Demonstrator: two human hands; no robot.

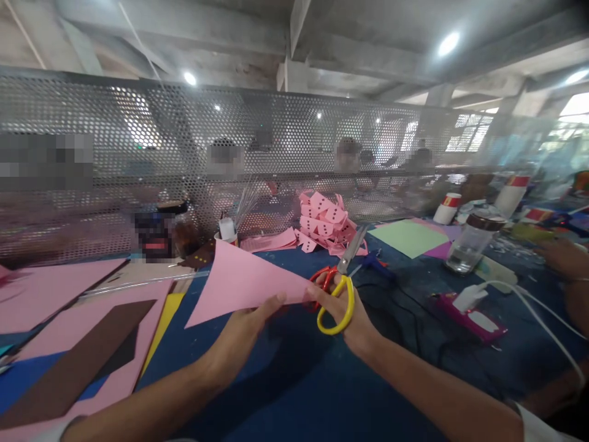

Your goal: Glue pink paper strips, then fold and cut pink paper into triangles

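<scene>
A pink sheet of paper (248,276) with a curved edge is held up over the blue table. My left hand (248,325) grips its lower edge, thumb on top. At the sheet's narrow right end, my right hand (350,313) pinches the paper with its fingertips. The same hand also carries scissors (342,294) with one red and one yellow handle loop, blades pointing up and away from the paper. Behind the sheet lies a heap of pink cut pieces (324,221) with dark dots and slots.
Pink, brown and blue sheets (83,356) lie on the left. A cup of thin sticks (226,233) stands near the perforated partition (276,135). To the right are a blue glue gun (377,264), a pink power strip (473,316), a glass jar (472,242) and another person's arm (568,264).
</scene>
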